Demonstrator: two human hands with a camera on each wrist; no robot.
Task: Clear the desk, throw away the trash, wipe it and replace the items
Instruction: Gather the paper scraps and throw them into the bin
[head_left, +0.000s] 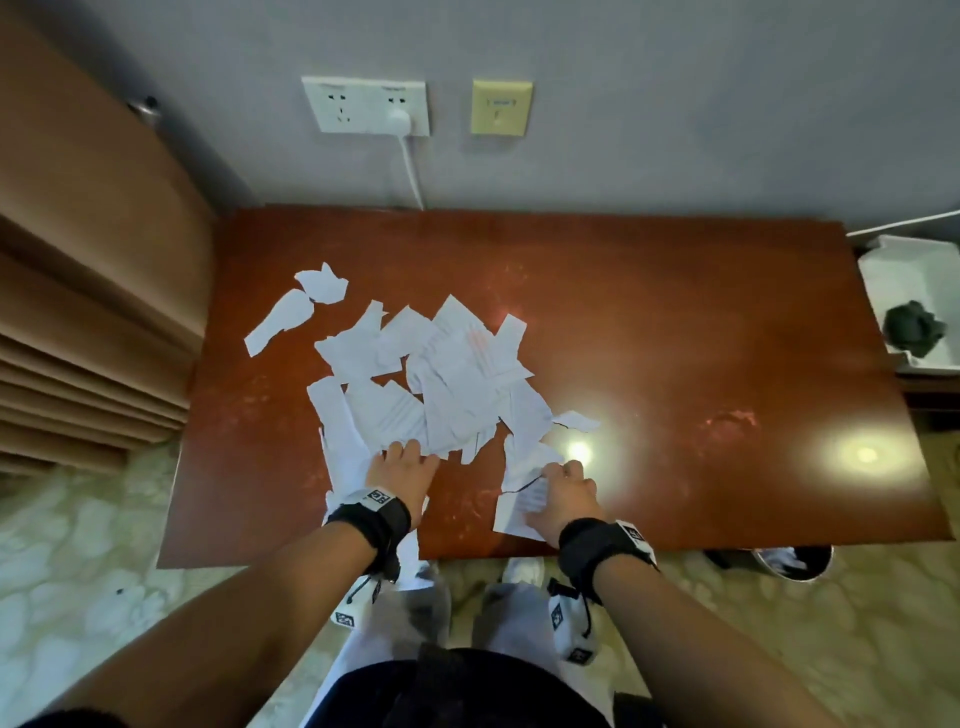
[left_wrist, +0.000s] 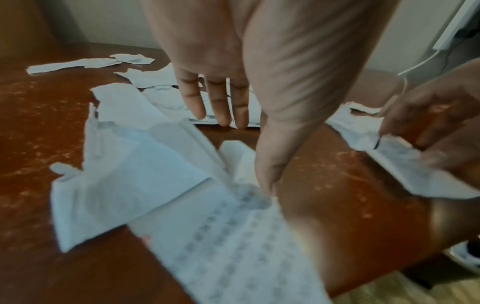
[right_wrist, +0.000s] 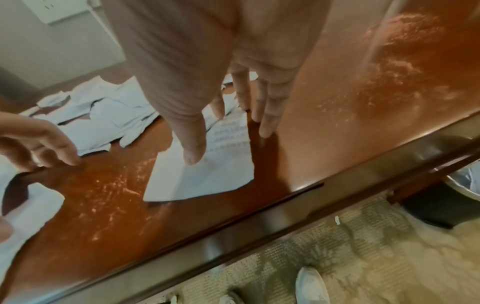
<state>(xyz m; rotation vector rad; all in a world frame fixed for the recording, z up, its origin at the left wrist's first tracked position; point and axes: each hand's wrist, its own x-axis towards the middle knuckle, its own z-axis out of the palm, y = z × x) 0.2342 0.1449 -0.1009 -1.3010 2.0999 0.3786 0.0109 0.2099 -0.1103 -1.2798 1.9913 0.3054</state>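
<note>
Desk cleared of items; torn paper scraps lie left of centre. Left hand and right hand press the near scraps, fingers straight and close together, apparently gathering. Remaining: scraps to trash bin, wipe, replace items.

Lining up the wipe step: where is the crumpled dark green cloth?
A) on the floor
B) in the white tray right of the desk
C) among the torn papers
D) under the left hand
B: the crumpled dark green cloth lies in the white tray off the right end of the red-brown wooden desk.
</note>
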